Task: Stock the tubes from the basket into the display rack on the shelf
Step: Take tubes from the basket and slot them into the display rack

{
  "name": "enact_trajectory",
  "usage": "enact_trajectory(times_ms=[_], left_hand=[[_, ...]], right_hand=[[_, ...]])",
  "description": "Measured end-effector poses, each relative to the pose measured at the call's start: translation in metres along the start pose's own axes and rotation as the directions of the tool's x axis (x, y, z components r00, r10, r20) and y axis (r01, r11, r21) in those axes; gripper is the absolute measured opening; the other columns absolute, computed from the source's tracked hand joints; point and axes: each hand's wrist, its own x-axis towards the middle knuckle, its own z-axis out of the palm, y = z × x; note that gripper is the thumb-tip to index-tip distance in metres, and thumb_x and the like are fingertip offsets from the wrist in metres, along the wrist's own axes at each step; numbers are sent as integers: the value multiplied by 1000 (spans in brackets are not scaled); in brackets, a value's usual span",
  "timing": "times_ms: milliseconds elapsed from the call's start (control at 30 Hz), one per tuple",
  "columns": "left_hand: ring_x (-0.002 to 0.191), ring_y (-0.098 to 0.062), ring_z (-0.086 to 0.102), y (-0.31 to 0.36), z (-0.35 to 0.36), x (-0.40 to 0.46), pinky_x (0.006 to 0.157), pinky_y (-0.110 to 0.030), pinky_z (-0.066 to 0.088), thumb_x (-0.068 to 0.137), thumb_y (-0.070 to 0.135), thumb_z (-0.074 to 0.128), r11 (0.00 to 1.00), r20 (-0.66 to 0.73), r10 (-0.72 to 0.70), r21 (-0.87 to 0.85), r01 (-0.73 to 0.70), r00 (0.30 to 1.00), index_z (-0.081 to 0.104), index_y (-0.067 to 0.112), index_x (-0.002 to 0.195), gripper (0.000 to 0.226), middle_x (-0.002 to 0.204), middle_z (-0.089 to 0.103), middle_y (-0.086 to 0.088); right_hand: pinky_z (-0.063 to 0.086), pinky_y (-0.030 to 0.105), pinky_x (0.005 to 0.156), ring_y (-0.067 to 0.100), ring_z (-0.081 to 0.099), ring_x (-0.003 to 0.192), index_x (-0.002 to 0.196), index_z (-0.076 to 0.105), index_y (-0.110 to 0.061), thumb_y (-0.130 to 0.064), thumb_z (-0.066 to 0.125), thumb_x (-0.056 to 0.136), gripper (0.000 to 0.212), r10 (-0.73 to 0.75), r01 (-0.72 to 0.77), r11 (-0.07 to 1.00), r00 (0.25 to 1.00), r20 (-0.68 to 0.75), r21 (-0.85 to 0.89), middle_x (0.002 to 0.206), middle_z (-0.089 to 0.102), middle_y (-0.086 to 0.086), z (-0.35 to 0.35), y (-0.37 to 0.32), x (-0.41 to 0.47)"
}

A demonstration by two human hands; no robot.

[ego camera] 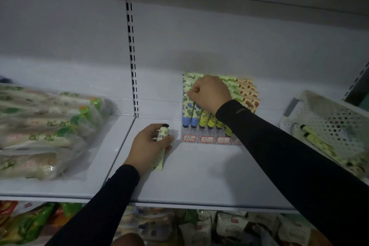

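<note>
Left hand [148,145] is gripping a pale tube [161,147] above the shelf [199,175]; right hand [209,92] is pinching a blue tube [187,106] at the rack's [209,139] left end; basket [329,118] is sitting at the shelf's right edge.

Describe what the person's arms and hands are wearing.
Both arms wear long, close-fitting black sleeves ending at the wrists. The right sleeve carries a small curved grey mark near the cuff. The left hand and right hand are bare: no gloves, rings or watch visible.
</note>
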Motion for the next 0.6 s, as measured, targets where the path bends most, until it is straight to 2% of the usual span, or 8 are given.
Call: enact_trajectory(times_ms=[167,333,467,533,600], left_hand=[[65,-29,72,0,-1,0,59,-27,56,82,5,75,1000,6,-1,4,1,1000,70,23,100,25,92,71,-9],[64,-28,72,2,0,0,58,-27,55,83,5,74,1000,8,4,12,-4,1000,69,22,100,25,91,71,-9],[64,-27,71,2,0,1,56,-27,54,87,4,67,999,-16,-7,34,8,1000,69,21,101,22,90,71,-12],[63,-25,70,2,0,1,55,-26,54,89,5,64,1000,-23,-15,3,15,1000,70,21,100,20,89,72,-13],[65,-20,70,3,-1,0,56,-24,54,89,6,65,999,-23,-14,-30,13,1000,71,23,97,20,88,74,-11]], right_hand=[[54,34,63,18,42,47,50,40,-15,-23,57,87,42,-4,5,998,1000,21,-57,51,45,3,-4,-2,0],[55,35,66,20,43,50,51,41,-14,-24,56,89,42,0,1,999,1000,31,-54,55,48,7,-4,-3,-1],[52,35,62,26,52,56,58,56,-8,-33,55,92,42,9,-9,1000,1000,-14,3,60,55,14,-5,-1,-9],[44,29,60,19,55,63,63,62,-15,-40,53,93,40,-6,12,998,995,-102,55,65,58,4,-7,1,-15],[35,26,62,6,48,63,61,58,-26,-41,53,94,37,-36,56,991,986,-162,118,64,54,-8,-8,3,-26]])
